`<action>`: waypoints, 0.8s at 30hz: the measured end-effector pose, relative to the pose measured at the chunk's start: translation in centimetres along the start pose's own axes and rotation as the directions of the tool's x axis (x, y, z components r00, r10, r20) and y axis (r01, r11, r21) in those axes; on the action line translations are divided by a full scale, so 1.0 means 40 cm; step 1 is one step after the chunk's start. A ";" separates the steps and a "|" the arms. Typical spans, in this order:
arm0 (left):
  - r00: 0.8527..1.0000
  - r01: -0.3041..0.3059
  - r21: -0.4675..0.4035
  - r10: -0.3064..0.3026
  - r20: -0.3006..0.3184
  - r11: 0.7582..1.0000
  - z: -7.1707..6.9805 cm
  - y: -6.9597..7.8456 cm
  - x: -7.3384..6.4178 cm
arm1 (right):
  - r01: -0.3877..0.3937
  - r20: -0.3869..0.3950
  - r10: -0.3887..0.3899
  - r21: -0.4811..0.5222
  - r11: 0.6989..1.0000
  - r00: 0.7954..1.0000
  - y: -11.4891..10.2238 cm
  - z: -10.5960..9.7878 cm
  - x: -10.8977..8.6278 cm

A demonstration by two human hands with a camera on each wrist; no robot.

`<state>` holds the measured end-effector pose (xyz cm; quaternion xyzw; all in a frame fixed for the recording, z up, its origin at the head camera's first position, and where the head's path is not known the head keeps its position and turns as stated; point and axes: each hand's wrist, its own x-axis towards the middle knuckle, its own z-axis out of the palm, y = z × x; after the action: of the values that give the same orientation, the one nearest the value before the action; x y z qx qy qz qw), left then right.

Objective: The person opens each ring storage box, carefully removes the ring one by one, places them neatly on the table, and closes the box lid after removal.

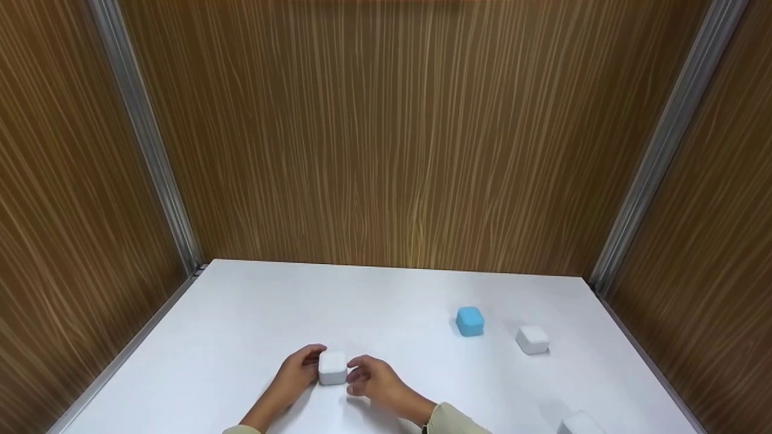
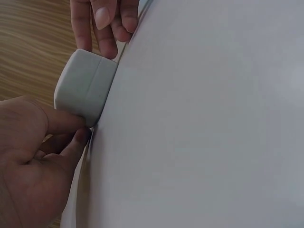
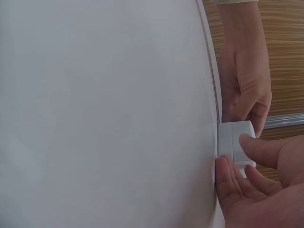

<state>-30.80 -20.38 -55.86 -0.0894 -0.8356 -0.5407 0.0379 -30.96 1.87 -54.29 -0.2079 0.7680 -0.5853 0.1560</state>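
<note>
A small white box (image 1: 333, 367) with rounded corners sits on the white table between my two hands. A thin seam runs round this box, visible in both wrist views. My left hand (image 1: 297, 372) holds it by its left side, fingers and thumb at one end of it in the left wrist view. From the right, my right hand (image 1: 377, 381) reaches toward the opposite side with fingers loosely bent and thumb apart. In the left wrist view those right fingertips (image 2: 109, 49) are right at the box's upper edge. In the right wrist view my right thumb (image 3: 259, 149) overlaps the box.
A blue box (image 1: 470, 321) stands right of my hands, farther back on the table (image 1: 271, 301). Beyond it to the right is a white box (image 1: 533, 339), with another white box (image 1: 580, 424) cut off at the bottom edge. Wood-grain panels (image 1: 386, 132) enclose the back and sides.
</note>
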 end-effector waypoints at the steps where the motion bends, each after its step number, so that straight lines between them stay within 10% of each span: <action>1: 1.000 -0.006 0.002 0.006 0.006 1.000 -0.002 0.000 0.000 | 0.001 0.002 -0.001 0.004 1.000 1.000 0.001 0.001 0.000; 11: 0.954 0.135 -0.086 -0.106 0.279 0.987 -0.030 0.011 -0.010 | 0.038 -0.038 -0.040 -0.062 0.997 0.998 0.004 -0.005 0.017; 24: 0.972 0.114 -0.027 -0.106 0.208 0.993 -0.012 0.010 -0.010 | 0.084 0.004 -0.084 -0.083 0.993 0.996 0.006 0.003 0.045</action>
<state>-30.36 -20.71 -55.38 -0.0992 -0.8281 -0.5459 -0.0806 -32.50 0.92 -54.54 -0.2464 0.7823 -0.5588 0.1225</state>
